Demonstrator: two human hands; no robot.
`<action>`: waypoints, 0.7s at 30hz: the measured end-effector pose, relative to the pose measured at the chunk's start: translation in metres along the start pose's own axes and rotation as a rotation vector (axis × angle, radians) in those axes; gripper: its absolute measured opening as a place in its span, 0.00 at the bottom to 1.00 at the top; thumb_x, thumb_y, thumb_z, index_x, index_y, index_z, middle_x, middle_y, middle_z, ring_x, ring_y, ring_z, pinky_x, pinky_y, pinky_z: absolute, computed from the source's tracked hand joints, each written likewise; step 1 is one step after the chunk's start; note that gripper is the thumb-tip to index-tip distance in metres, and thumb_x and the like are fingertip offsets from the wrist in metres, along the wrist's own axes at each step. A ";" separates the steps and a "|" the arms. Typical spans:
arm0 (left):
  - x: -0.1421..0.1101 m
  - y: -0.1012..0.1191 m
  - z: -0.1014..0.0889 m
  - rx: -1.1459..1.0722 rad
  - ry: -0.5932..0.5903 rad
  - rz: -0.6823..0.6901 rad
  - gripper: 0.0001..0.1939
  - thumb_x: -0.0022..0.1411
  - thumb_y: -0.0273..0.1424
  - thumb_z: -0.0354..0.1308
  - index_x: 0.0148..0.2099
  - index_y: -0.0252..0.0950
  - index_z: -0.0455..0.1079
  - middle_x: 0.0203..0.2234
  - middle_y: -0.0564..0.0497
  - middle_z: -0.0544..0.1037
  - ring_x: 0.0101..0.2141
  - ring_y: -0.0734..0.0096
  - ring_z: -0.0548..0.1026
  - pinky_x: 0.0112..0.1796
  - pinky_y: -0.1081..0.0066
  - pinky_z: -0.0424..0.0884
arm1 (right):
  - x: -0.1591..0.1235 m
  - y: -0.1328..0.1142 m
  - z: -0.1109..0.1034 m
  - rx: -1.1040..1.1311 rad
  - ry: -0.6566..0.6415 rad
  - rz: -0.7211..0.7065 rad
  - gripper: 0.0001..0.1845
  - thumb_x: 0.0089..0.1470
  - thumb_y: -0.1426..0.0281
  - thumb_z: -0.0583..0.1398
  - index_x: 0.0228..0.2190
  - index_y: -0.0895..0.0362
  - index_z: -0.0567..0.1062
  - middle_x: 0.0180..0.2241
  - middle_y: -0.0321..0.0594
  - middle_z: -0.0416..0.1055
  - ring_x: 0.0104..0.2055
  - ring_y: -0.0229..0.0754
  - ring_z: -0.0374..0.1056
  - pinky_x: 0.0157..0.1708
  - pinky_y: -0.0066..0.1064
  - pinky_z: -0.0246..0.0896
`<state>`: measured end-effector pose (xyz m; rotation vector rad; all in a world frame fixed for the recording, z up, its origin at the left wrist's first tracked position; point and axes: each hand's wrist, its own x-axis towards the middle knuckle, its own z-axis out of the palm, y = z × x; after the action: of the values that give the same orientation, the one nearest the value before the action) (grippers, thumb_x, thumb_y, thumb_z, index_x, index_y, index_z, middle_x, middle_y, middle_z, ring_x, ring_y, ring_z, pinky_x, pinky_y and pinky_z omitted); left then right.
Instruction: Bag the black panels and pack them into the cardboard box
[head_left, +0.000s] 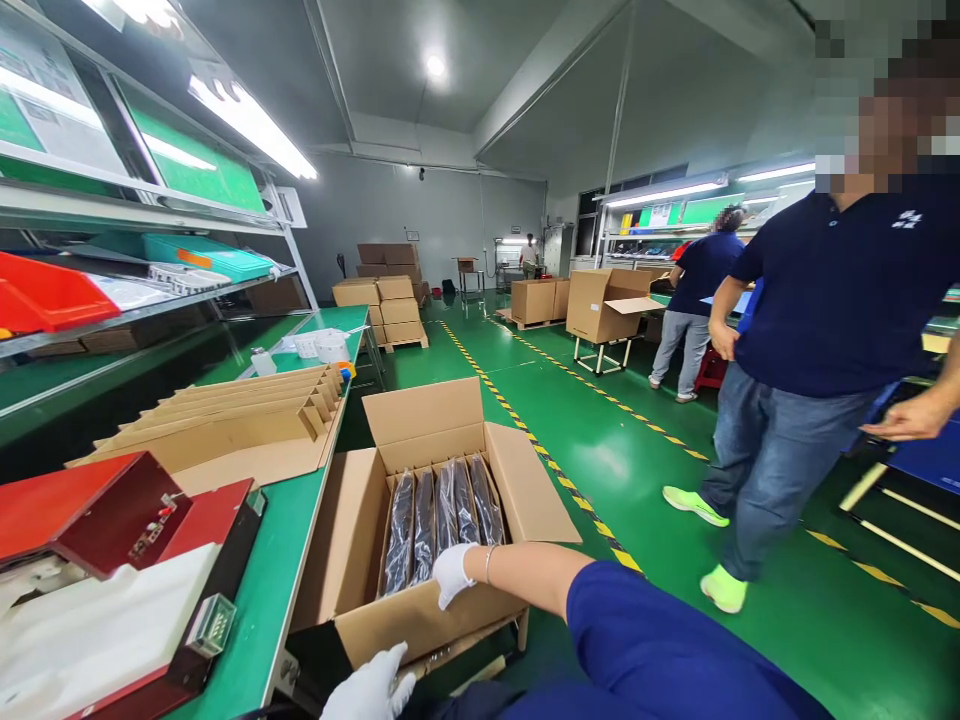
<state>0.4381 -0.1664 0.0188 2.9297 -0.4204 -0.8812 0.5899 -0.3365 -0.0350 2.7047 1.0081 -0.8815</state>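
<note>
An open cardboard box (pixel 442 610) stands on a low stand beside the bench. Inside, several dark items (pixel 446 500) wrapped in clear plastic stand upright in a row; what they are I cannot make out. My right hand (pixel 453 574), in a white glove, is closed over the box's near edge, with fingers bent down onto the front flap. Lower in the view, my left hand (pixel 367 688), also white-gloved, is in front of that flap with thumb and fingers apart and nothing seen in it. The image's bottom edge cuts off part of it.
On the green bench (pixel 289 540) at left lie cardboard dividers (pixel 225 420) and a red machine (pixel 112 520). A person (pixel 817 330) stands at right near the yellow-black floor line (pixel 562 470). Farther back are stacked cartons (pixel 390 305), a large open carton (pixel 600 305) and another worker (pixel 701 290).
</note>
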 end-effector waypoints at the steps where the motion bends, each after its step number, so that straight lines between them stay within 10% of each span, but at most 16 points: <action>1: 0.000 0.000 0.000 0.000 0.001 0.000 0.32 0.71 0.35 0.42 0.72 0.28 0.58 0.66 0.43 0.68 0.64 0.58 0.67 0.64 0.66 0.61 | 0.001 0.000 0.000 0.003 0.000 0.005 0.20 0.44 0.60 0.71 0.36 0.62 0.83 0.40 0.50 0.81 0.42 0.56 0.78 0.37 0.39 0.74; 21: 0.000 -0.001 0.002 -0.003 0.038 0.025 0.33 0.69 0.35 0.41 0.71 0.26 0.61 0.64 0.37 0.70 0.62 0.52 0.70 0.62 0.60 0.64 | -0.004 0.000 -0.002 -0.014 -0.023 -0.010 0.23 0.46 0.60 0.70 0.40 0.65 0.83 0.36 0.51 0.80 0.40 0.55 0.78 0.37 0.37 0.73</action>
<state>0.4369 -0.1652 0.0172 2.9269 -0.4519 -0.8218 0.5885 -0.3381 -0.0311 2.6737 1.0209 -0.9018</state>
